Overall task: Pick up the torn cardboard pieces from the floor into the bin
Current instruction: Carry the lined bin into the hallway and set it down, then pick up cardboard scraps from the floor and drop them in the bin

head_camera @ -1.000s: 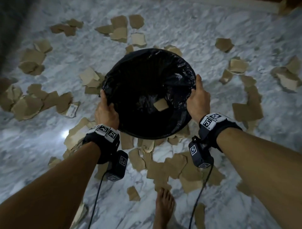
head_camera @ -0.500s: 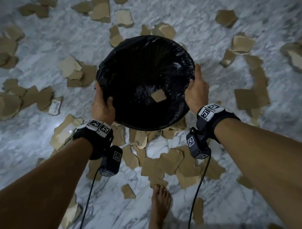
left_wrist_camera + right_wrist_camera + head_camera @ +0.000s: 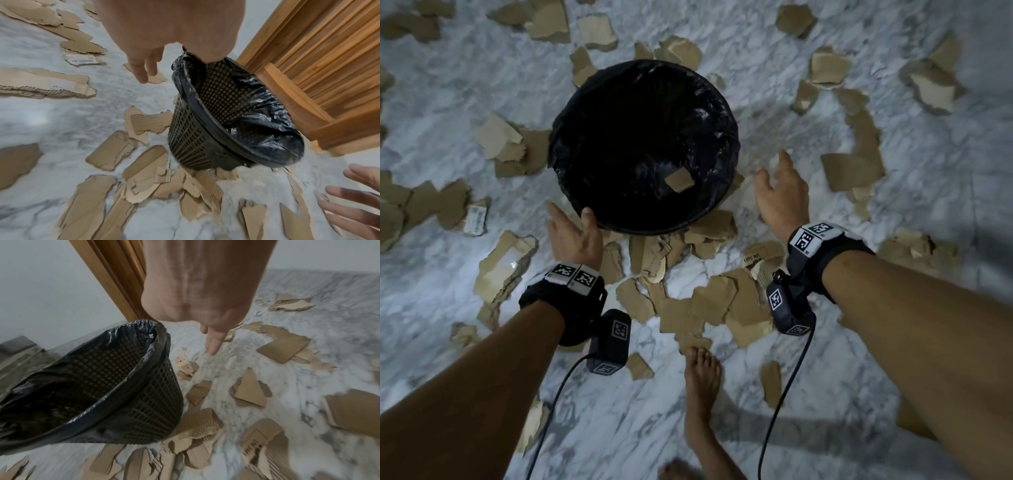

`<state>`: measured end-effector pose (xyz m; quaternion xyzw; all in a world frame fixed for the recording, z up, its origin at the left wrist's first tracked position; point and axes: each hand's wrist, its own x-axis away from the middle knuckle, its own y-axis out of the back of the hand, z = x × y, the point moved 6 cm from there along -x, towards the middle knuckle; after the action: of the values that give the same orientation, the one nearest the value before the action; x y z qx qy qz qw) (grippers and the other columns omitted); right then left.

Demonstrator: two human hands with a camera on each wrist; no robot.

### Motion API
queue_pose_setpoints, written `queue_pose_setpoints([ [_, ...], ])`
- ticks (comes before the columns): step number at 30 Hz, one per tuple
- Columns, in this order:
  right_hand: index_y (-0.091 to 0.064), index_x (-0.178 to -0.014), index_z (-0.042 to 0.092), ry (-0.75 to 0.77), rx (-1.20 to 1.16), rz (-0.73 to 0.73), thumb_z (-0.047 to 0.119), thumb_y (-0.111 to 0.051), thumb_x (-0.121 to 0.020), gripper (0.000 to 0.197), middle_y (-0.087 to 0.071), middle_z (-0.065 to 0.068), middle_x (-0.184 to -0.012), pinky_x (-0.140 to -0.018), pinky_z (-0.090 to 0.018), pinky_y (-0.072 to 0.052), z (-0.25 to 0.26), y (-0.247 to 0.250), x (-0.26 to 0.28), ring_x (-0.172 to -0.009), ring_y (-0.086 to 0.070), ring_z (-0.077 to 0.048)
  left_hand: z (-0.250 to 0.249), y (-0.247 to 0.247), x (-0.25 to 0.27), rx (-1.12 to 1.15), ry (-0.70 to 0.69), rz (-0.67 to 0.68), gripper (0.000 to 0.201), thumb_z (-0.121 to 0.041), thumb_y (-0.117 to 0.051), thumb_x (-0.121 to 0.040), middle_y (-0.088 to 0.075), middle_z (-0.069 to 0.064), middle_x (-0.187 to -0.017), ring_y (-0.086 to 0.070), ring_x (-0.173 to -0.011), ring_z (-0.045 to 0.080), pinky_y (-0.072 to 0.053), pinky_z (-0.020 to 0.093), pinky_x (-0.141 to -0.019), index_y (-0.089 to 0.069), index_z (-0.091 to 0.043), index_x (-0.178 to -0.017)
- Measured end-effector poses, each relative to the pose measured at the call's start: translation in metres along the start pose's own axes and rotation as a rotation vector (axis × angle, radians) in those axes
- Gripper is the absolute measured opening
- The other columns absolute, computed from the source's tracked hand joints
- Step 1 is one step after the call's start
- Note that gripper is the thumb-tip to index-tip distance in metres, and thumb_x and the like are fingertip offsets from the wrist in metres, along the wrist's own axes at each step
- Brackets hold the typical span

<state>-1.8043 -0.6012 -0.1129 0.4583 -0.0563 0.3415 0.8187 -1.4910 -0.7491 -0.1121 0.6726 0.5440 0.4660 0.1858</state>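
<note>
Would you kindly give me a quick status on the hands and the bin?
Left hand open at bin rim; right hand open, clear of it. One cardboard piece inside; scattered cardboard pieces on floor. Nothing in the way.

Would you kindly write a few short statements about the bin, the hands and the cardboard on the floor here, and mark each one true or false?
1. The bin is lined with a black bag. True.
2. The right hand grips the bin's rim. False: it is open and off the bin.
3. One cardboard piece lies inside the bin. True.
4. The floor is bare of cardboard. False: torn pieces lie all around the bin.
5. The left hand holds a cardboard piece. False: it is empty, its thumb at the rim.
</note>
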Motion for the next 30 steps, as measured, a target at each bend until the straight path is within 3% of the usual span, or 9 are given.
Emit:
queue_pose_setpoints([
  [5,-0.030,-0.149,0.013,0.023,0.046,-0.015,0.036,-0.044,-0.096,0.060,-0.045,-0.020,-0.141,-0.105,-0.042,-0.037,-0.032,0.030,0.055,-0.130,-0.043,-0.035,0.007,-0.003,0.055,-0.002,-0.060,0.003,0.067,-0.036,-0.041,-0.099,-0.021,0.019,-0.155,-0.024,-0.142,0.034,-0.023,0.041,-0.114,-0.013,-0.005,-0.151],
  [9,-0.032,-0.148,0.014,0.030,0.082,-0.018,0.036,-0.048,-0.095,0.060,-0.047,-0.018,-0.140,-0.103,-0.043,-0.040,-0.072,0.036,0.090,-0.128,-0.045,-0.034,0.018,-0.027,0.094,-0.059,-0.145,0.028,0.061,-0.033,-0.046,-0.096,-0.037,0.023,-0.141,-0.042,-0.125,0.038,-0.035,0.041,-0.100,-0.025,-0.006,-0.147],
  [14,-0.036,-0.146,0.017,-0.002,0.116,0.032,0.037,-0.053,-0.093,0.059,-0.046,-0.015,-0.140,-0.102,-0.043,-0.041,-0.142,0.030,0.116,-0.128,-0.045,-0.033,0.036,-0.091,0.132,-0.202,-0.249,0.177,0.068,-0.041,-0.052,-0.092,-0.027,0.016,-0.151,-0.034,-0.135,0.035,-0.035,0.043,-0.103,-0.026,-0.012,-0.147],
  [18,-0.037,-0.144,0.024,-0.057,0.225,0.135,0.039,-0.057,-0.090,0.060,-0.040,-0.011,-0.142,-0.101,-0.045,-0.042,-0.210,0.004,0.116,-0.127,-0.046,-0.033,0.049,-0.162,0.152,-0.330,-0.333,0.305,0.079,-0.048,-0.063,-0.082,-0.032,0.013,-0.149,-0.032,-0.137,0.032,-0.033,0.045,-0.108,-0.030,-0.015,-0.146],
  [20,-0.032,-0.146,0.027,-0.077,0.282,0.215,0.042,-0.061,-0.088,0.066,-0.032,-0.010,-0.147,-0.102,-0.046,-0.041,-0.244,-0.015,0.108,-0.130,-0.043,-0.035,0.058,-0.200,0.157,-0.446,-0.369,0.378,0.088,-0.056,-0.064,-0.078,-0.026,0.008,-0.153,-0.022,-0.142,0.029,-0.029,0.047,-0.112,-0.023,-0.021,-0.148],
  [23,-0.018,-0.150,0.033,-0.072,0.400,0.376,0.040,-0.069,-0.083,0.085,-0.010,-0.010,-0.157,-0.105,-0.051,-0.038,-0.286,-0.050,0.089,-0.138,-0.028,-0.041,0.068,-0.258,0.164,-0.598,-0.437,0.511,0.106,-0.063,-0.067,-0.071,-0.008,0.005,-0.159,-0.001,-0.148,0.029,-0.016,0.060,-0.115,-0.006,-0.028,-0.151],
  [28,0.004,-0.149,0.045,0.061,0.591,0.502,0.019,-0.071,-0.084,0.102,0.023,-0.003,-0.158,-0.106,-0.062,-0.031,-0.319,-0.099,0.051,-0.146,-0.004,-0.042,0.088,-0.337,0.166,-0.799,-0.509,0.599,0.138,-0.068,-0.077,-0.050,0.023,0.005,-0.157,0.021,-0.145,0.033,-0.009,0.075,-0.105,0.015,-0.036,-0.147],
  [30,0.010,-0.147,0.047,0.115,0.656,0.525,0.022,-0.069,-0.087,0.102,0.031,-0.001,-0.156,-0.105,-0.067,-0.029,-0.322,-0.113,0.039,-0.147,0.004,-0.041,0.097,-0.360,0.168,-0.825,-0.532,0.611,0.149,-0.071,-0.079,-0.042,0.029,0.004,-0.155,0.026,-0.142,0.036,-0.009,0.080,-0.100,0.023,-0.038,-0.145],
])
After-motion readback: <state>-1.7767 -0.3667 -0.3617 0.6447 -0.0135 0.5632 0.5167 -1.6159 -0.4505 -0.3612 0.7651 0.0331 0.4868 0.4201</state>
